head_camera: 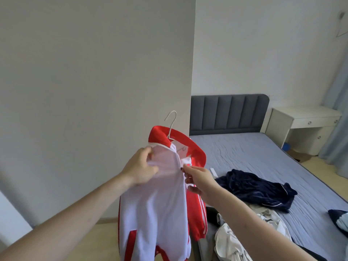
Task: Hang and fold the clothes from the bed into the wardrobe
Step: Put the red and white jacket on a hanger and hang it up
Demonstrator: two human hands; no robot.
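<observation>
The red-and-white jacket (156, 194) hung on a white wire hanger (171, 125), held up beside the bed (263, 155). The left hand (140, 166) clenched the white front panel; the right hand (199, 180) pinched at the zipper. Zipping well probably meant keeping the panel taut and pulling straight upward.

Both bare forearms reach up and forward from the bottom corners, angled in toward each other. The left hand (141, 166) is curled into a loose fist, fingers bunched closed on the white fabric of the jacket (156, 204). The right hand (199, 180) sits just beside it (a bit lower), thumb and forefinger pinched together at the zipper line, other fingers loosely spread below.
</observation>
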